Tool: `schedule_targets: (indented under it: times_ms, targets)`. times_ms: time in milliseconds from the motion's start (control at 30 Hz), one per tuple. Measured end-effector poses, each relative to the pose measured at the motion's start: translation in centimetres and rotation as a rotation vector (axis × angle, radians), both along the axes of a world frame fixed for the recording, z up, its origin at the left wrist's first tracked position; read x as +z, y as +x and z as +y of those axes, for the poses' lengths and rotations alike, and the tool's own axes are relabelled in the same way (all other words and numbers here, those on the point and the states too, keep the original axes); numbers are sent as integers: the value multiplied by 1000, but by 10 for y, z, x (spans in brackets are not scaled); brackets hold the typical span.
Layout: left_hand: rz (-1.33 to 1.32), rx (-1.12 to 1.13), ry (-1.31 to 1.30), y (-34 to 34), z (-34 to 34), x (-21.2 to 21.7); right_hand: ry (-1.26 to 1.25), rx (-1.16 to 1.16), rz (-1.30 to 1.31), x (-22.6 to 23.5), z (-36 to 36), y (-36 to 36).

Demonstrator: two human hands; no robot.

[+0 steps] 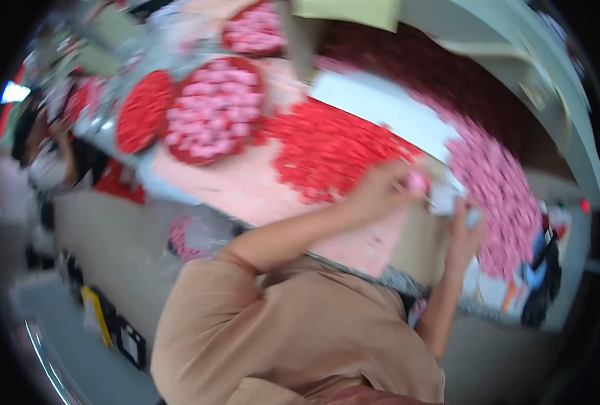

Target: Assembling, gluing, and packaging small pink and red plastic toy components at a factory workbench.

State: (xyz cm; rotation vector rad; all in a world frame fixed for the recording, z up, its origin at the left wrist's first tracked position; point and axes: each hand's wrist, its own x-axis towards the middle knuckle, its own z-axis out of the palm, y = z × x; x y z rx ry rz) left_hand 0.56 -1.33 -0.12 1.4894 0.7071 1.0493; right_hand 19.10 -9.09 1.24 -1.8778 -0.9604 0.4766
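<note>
My left hand (pixel 384 189) is closed in a pinch on a small pink piece (pixel 418 182) above the table's near right part. Close by, my right hand (pixel 467 233) has its fingers drawn together around something pale, white to light blue, too blurred to name. A crumpled-looking white thing (pixel 444 196) lies between the two hands; whether the right fingers touch it I cannot tell. Left of my hands spreads a heap of small red pieces (pixel 340 152). A heap of small pink pieces (pixel 506 196) lies on the right.
A long white box or board (pixel 381 111) separates the red and pink heaps. Round red trays stand at the left, one with pink-and-red pieces (pixel 212 111), another with red pieces (pixel 143 111). A pale shelf (pixel 502 34) overhangs the back right. Another person (pixel 57 155) sits far left.
</note>
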Motion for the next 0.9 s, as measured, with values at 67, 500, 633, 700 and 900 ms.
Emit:
schedule_targets:
  times_ms: [67,500,633,700,900]
  targets:
    - [60,87,83,-10,10,8,-8,191,-206,-9,-3,5]
    - [-241,-326,-656,-3,-7,12,-63,-264,-278,16,-126,80]
    - [-319,-347,-706,-1,-3,3,-247,-55,-458,5,-131,77]
    - [-379,-385,-750,2,-1,0,-278,-79,-413,6,-131,76]
    - [-430,-407,-764,-2,2,-3,-350,-118,-391,9,-135,64]
